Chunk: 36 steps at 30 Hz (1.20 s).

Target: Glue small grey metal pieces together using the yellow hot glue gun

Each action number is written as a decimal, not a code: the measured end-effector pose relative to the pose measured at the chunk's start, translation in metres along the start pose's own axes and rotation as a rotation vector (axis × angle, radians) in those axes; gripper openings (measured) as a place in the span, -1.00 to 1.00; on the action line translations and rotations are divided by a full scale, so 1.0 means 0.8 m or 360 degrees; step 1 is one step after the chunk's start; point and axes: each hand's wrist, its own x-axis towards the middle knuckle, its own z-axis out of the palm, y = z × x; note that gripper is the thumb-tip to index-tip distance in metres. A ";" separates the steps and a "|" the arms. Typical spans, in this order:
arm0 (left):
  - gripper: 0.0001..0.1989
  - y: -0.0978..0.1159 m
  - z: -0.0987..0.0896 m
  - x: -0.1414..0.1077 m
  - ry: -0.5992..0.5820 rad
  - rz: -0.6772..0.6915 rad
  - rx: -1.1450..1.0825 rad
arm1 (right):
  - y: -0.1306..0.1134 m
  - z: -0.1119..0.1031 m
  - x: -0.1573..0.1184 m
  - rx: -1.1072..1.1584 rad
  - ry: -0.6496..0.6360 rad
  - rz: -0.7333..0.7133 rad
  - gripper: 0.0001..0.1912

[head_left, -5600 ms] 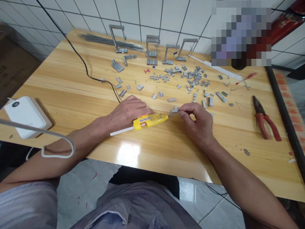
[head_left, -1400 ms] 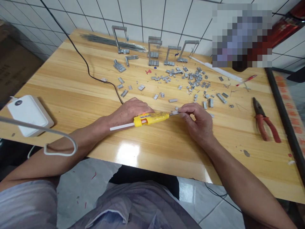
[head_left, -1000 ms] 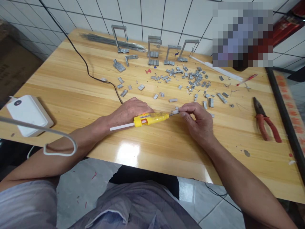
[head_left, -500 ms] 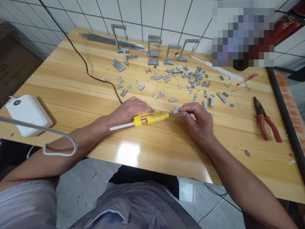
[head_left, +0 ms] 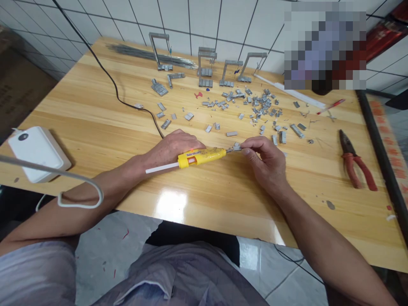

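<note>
My left hand point(head_left: 177, 146) is wrapped round a yellow hot glue gun point(head_left: 207, 157), its fingers partly hidden behind the body. A white glue stick point(head_left: 162, 168) pokes out of the gun's back end, towards my left wrist. The nozzle points right and meets a small grey metal-looking piece point(head_left: 236, 147). Thumb and forefinger of my right hand point(head_left: 266, 159) pinch that piece by its right end, just above the wooden table point(head_left: 204, 191). Whether the nozzle touches it or sits just beside it, I cannot tell.
Many small grey pieces point(head_left: 261, 104) lie scattered beyond my hands. Several grey frames point(head_left: 229, 72) stand by the tiled wall, near a bundle of thin rods point(head_left: 137, 53). Red-handled pliers point(head_left: 352, 159) lie right, a white power bank point(head_left: 38, 153) left. A black cable point(head_left: 116, 91) crosses the table.
The glue gun has tilted very slightly and its glue stick end has shifted a little left. The pinched grey piece has turned slightly at the nozzle.
</note>
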 end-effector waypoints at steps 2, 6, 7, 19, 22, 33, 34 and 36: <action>-0.69 0.001 0.000 0.000 -0.0002 0.0001 -0.0015 | 0.001 0.000 -0.001 0.0019 0.0005 0.0015 -0.95; -0.71 0.001 0.001 0.001 -0.0058 -0.0060 -0.0002 | 0.000 0.001 -0.003 0.0028 -0.0008 0.0076 -0.91; -0.71 0.002 0.001 0.001 -0.0074 -0.0080 0.0008 | 0.000 0.001 -0.003 0.0030 -0.0016 0.0096 -0.90; -0.70 0.003 0.000 -0.001 -0.0024 -0.0049 -0.0008 | 0.000 0.002 -0.003 0.0100 -0.0032 0.0218 -0.95; -0.70 0.002 0.001 -0.001 -0.0010 -0.0032 -0.0020 | -0.001 0.002 -0.002 0.0099 -0.0032 0.0233 -0.95; -0.71 0.001 -0.001 0.002 0.0073 -0.0002 -0.0093 | 0.006 0.002 -0.002 0.0012 0.0011 0.0323 -0.87; -0.70 0.002 -0.003 0.003 0.0094 0.0016 -0.0101 | 0.007 0.002 -0.001 0.0007 0.0028 0.0338 -0.85; -0.68 0.004 -0.006 0.005 0.0173 0.0049 -0.0120 | 0.007 0.001 0.000 -0.0028 0.0043 0.0348 -0.81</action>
